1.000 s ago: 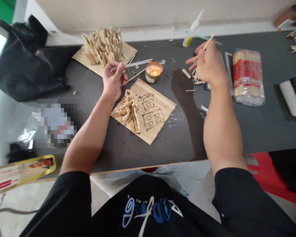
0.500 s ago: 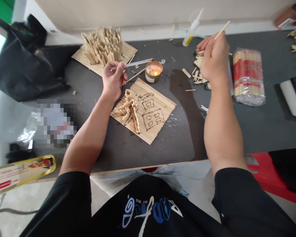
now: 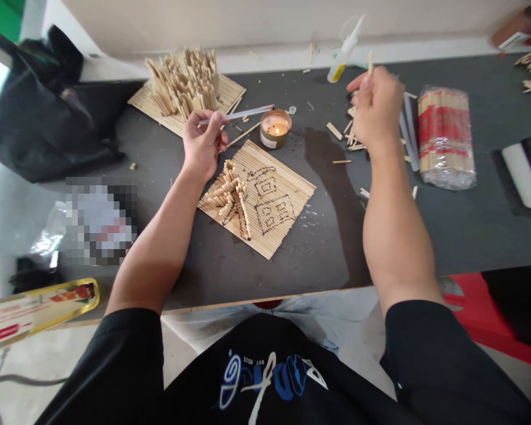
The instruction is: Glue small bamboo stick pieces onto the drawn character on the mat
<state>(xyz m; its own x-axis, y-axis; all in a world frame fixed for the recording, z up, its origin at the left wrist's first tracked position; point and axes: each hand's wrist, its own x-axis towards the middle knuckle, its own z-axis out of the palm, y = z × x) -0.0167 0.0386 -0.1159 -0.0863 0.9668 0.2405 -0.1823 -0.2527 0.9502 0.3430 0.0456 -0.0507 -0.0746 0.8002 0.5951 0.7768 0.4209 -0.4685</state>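
My left hand [image 3: 205, 141] pinches a translucent glue stick [image 3: 250, 111], its darkened tip at the rim of a lit tin candle [image 3: 275, 131]. Below it lies a square mat of wooden sticks [image 3: 287, 171] with characters outlined in black; short upright stick pieces [image 3: 229, 195] cover the left-hand character. At the right, my right hand [image 3: 377, 106] is closed round a short wooden stick [image 3: 370, 62] that points up from the fingers. Under that hand are loose cut stick pieces [image 3: 351, 139], partly hidden by it.
A second stick mat [image 3: 148, 109] at back left carries a dense cluster of upright sticks [image 3: 186, 79]. A glue bottle [image 3: 343, 56] stands by the wall. Right of my hand lie more glue sticks [image 3: 409, 133] and a wrapped stick bundle [image 3: 446, 139]. A black bag [image 3: 57, 118] sits at left.
My right hand has shifted slightly left, and the stick in it has turned from slanting right to nearly upright. The left hand and glue stick have stayed by the candle.
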